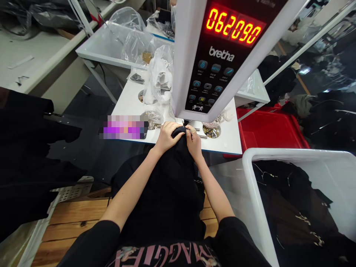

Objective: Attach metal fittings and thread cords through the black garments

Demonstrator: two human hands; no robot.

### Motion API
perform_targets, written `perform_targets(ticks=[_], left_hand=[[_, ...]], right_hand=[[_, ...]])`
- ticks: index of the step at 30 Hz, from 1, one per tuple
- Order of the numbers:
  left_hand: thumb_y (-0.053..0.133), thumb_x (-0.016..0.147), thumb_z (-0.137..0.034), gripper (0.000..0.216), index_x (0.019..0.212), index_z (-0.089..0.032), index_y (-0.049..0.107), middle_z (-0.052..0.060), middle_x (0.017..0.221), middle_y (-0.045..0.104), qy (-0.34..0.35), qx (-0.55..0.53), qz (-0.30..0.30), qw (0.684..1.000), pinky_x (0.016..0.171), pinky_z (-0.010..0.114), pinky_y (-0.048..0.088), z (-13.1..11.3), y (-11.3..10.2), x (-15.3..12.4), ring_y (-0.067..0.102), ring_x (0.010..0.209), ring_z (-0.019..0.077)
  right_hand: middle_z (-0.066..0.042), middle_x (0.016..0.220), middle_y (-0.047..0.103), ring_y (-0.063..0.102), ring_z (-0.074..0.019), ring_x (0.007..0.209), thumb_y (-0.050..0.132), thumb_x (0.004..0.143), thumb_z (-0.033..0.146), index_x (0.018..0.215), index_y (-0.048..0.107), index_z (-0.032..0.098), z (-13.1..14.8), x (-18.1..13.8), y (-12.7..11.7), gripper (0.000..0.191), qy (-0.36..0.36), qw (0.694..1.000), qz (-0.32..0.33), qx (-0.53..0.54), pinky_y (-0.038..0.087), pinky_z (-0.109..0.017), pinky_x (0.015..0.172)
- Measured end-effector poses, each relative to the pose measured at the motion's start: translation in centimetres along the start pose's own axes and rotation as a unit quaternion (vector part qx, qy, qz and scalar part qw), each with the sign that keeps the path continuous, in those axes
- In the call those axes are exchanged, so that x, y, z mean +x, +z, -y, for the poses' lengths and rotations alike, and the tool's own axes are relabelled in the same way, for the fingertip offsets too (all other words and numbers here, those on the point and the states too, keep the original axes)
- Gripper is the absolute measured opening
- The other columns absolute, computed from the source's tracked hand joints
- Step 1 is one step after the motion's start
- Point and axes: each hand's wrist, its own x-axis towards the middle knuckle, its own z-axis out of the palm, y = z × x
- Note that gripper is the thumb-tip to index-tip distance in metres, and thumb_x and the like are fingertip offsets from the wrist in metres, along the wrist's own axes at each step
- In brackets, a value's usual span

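Two hands (167,138) (194,142) on one black garment (167,200)

From my station I see the bretha machine (219,55) standing on the table (222,146), a dish of metal fittings (211,131) just before it, a crate (267,129) right of the table, and a plastic bin (292,152) nearer on the right.

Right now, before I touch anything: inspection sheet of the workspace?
surface: white worktable under the hands.
job's things: black garment gathered up to the table edge, below the bretha machine, display reading 062090; round dishes of metal fasteners on either side.
clutter: clear plastic bags at the table's far end.
grippers: left hand and right hand, both bare, gripping the garment.
cables: thin dark cable, faint, under the farther table.
surroundings: red plastic crate; white bin of black garments.
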Motion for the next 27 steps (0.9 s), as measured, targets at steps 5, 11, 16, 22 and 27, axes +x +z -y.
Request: perform_targets(ticks=[5,11,16,22,27], left_hand=[[0.055,0.084,-0.036,0.025,0.1,-0.017,0.061,0.007,0.1,0.064,0.004,0.005,-0.006,1.0,0.091,0.034,0.037,-0.2,0.0,-0.1,0.053,0.1,0.0207],[0.059,0.081,-0.035,0.024,0.1,-0.02,0.062,0.006,0.102,0.064,-0.02,0.037,-0.014,0.999,0.09,0.035,0.034,-0.4,0.0,-0.3,0.051,0.102,0.0224],[0.058,0.082,-0.037,0.026,0.102,-0.02,0.061,0.007,0.103,0.063,-0.024,0.055,-0.014,0.998,0.091,0.038,0.033,-0.3,0.3,-0.5,0.051,0.102,0.0245],[0.064,0.077,-0.035,0.044,0.114,-0.016,0.05,0.011,0.109,0.057,0.009,0.049,-0.009,0.999,0.09,0.038,0.039,-1.1,-1.6,-0.4,0.051,0.102,0.026],[0.049,0.08,-0.016,0.022,0.102,-0.019,0.05,0.003,0.081,0.053,0.074,0.045,0.079,0.993,0.069,0.029,0.046,-3.0,-5.7,-3.8,0.053,0.075,0.0171]], right_hand=[[-0.005,0.11,0.063,0.058,-0.0206,0.104,0.033,0.091,0.042,0.111,0.055,0.021,0.0,0.0,0.1,0.036,0.006,1.0,-0.002,0.006,0.043,-0.034,0.093],[-0.005,0.109,0.063,0.058,-0.0206,0.102,0.033,0.092,0.043,0.111,0.055,0.022,-0.2,-0.1,0.2,0.035,0.003,1.0,-0.004,0.006,0.044,-0.033,0.091],[-0.005,0.105,0.064,0.059,-0.0201,0.098,0.033,0.091,0.043,0.108,0.054,0.022,-0.2,-0.1,0.3,0.034,0.004,1.0,-0.006,0.003,0.044,-0.032,0.087],[-0.004,0.084,0.062,0.059,-0.0199,0.079,0.041,0.088,0.043,0.091,0.051,0.02,2.5,-0.4,-2.6,0.025,0.007,0.999,-0.012,-0.044,0.044,-0.031,0.075],[-0.001,0.079,0.055,0.051,-0.016,0.071,0.047,0.079,0.016,0.087,0.048,0.021,4.7,-4.2,-8.4,0.01,-0.168,0.967,0.15,-0.118,0.04,-0.026,0.064]])
